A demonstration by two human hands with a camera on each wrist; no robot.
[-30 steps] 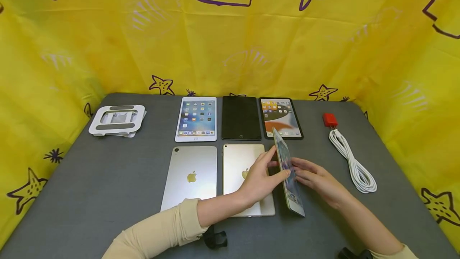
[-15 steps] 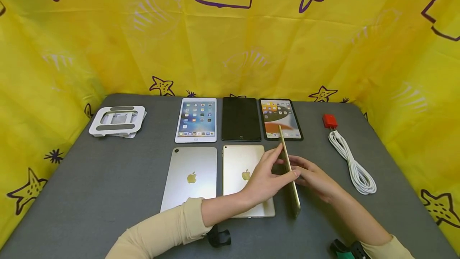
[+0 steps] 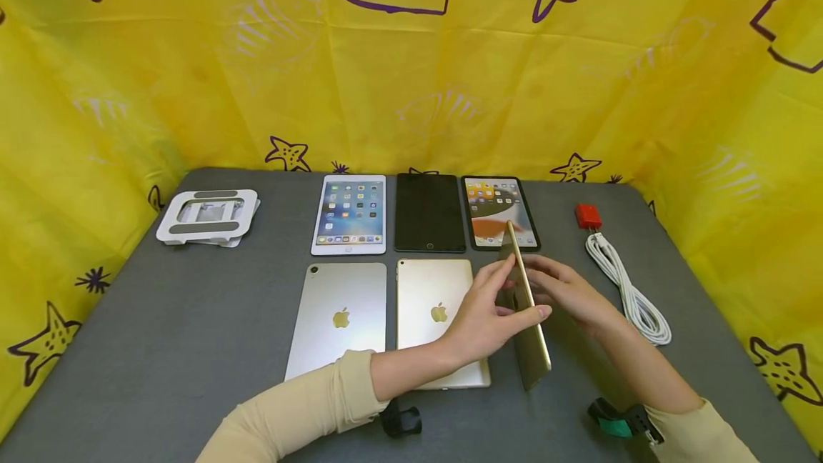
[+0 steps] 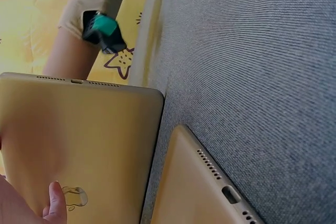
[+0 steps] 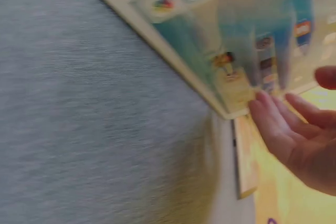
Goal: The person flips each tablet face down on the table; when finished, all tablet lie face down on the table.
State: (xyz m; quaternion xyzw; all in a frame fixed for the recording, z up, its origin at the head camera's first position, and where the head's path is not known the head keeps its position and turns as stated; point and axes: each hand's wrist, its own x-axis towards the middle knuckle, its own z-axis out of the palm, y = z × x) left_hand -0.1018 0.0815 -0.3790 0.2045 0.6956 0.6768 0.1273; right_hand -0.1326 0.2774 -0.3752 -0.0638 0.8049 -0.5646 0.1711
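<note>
A gold-backed tablet stands steeply tilted on its long side, its lower edge right at the table. My left hand grips its upper edge, thumb over the top and fingers on the back. That gold back with its apple logo shows in the left wrist view. On the other face, the lit screen appears in the right wrist view. The straight fingers of my right hand touch the screen side there; the tablet partly hides their tips in the head view. A second gold tablet lies face down just left.
A silver tablet lies face down further left. Behind are a white tablet, a dark one and a black-framed one. A white stand sits back left; a red charger with white cable lies right.
The tablet has swung from showing its screen to showing its gold back, and its top edge has moved right. Both hands have shifted slightly right, the right one also a little farther back.
</note>
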